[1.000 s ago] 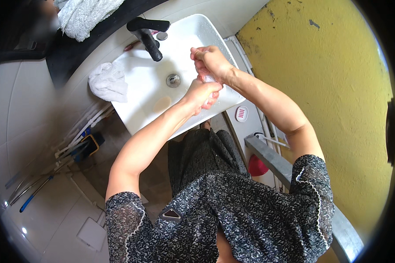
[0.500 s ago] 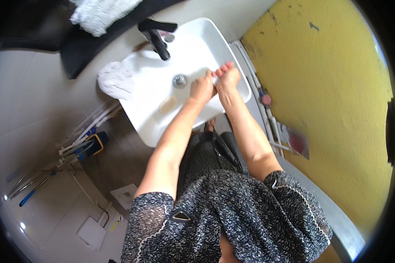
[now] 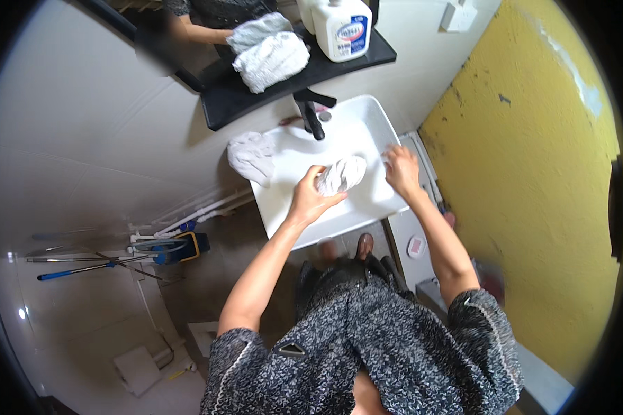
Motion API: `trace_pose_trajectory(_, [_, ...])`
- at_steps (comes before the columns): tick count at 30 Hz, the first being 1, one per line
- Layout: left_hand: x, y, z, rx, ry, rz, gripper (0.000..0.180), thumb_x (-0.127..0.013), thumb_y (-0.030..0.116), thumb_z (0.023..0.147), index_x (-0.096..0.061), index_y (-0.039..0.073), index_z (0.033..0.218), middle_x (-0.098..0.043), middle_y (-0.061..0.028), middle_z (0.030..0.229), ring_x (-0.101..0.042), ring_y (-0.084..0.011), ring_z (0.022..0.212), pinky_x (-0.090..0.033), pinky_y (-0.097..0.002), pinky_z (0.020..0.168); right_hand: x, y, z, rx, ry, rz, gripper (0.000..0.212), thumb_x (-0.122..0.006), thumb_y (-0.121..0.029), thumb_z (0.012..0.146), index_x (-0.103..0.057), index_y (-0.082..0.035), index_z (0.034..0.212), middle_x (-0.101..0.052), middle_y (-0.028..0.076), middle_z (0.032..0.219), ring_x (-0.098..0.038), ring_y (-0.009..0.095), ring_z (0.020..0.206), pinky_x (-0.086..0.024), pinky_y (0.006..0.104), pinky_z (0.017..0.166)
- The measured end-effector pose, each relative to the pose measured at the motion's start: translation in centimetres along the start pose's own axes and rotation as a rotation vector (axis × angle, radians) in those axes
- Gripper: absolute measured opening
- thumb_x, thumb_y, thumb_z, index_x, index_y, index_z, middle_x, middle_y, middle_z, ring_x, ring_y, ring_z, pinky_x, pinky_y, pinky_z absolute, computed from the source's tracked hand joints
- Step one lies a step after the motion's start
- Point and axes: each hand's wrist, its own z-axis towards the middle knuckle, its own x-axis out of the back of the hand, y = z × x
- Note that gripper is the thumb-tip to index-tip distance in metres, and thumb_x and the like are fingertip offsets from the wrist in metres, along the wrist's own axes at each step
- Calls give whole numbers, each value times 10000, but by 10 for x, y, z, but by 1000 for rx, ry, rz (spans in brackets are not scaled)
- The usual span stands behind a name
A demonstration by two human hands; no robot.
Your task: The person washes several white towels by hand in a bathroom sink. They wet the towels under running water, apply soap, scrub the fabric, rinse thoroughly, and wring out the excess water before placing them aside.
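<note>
My left hand (image 3: 310, 197) grips a rolled, crumpled white cloth (image 3: 342, 174) above the white sink (image 3: 289, 225), thumb on one side and fingers on the other. Apart from it, my right hand (image 3: 403, 171) is at the sink's right edge. Its fingers are loosely bent and slightly blurred, with nothing visible in them. A black faucet (image 3: 311, 114) stands at the back of the basin. Over the sink's left rim hangs a pale, damp-looking cloth (image 3: 250, 158).
A black shelf (image 3: 218, 111) above the sink holds a folded white towel (image 3: 273, 61) and a white jug (image 3: 345, 29), below a mirror. To the right is a yellow wall (image 3: 533, 173). A small soap dish (image 3: 415, 246) lies beside the sink; mop handles (image 3: 83, 268) lean at left.
My hands were close together low over the basin; now they are apart. The left holds the white cloth in plain sight, and the right has moved off it. My view has shifted, showing more shelf.
</note>
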Motion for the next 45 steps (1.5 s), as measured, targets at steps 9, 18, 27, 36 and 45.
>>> trace_pose_trajectory(9, [125, 108, 24, -489, 258, -2, 412, -665, 79, 795, -490, 16, 1161, -530, -68, 1087, -515, -153, 1033, -412, -306, 949, -10, -31, -43, -392, -91, 905, 169, -579, -76, 914, -656, 54, 988, -700, 139, 810, -711, 195, 729, -531, 294, 636])
trace_pose_trajectory(18, [156, 179, 135, -884, 602, 1069, 234, -744, 202, 752, -662, 144, 962, -621, -23, 1117, -545, -231, 1103, -375, -385, 952, 1, -27, -40, -418, -63, 1024, 168, -542, -50, 931, -646, 70, 985, -695, 131, 850, -700, 180, 728, -528, 281, 639])
trace_pose_trajectory(27, [151, 167, 130, -889, 507, 980, 159, -758, 185, 756, -671, 98, 856, -664, -41, 1093, -586, -234, 1065, -413, -369, 920, 15, -32, -40, -454, -86, 1049, 186, -530, -57, 948, -619, 83, 1034, -680, 124, 880, -689, 180, 752, -547, 282, 694])
trace_pose_trajectory(36, [162, 154, 98, -977, 743, 689, 148, -732, 72, 792, -651, 34, 910, -676, -91, 1023, -631, -244, 957, -497, -342, 828, 6, -41, -30, -409, -123, 1224, 219, -566, -77, 933, -613, 73, 1086, -693, 122, 904, -695, 189, 780, -536, 271, 683])
trace_pose_trajectory(45, [152, -40, 50, -161, 947, 416, 286, -723, 39, 755, -603, 51, 1014, -588, -90, 1023, -585, -226, 924, -509, -368, 793, -32, -53, -33, -515, -375, 938, 240, -578, -63, 862, -651, 24, 1073, -697, 191, 979, -698, 237, 805, -546, 340, 713])
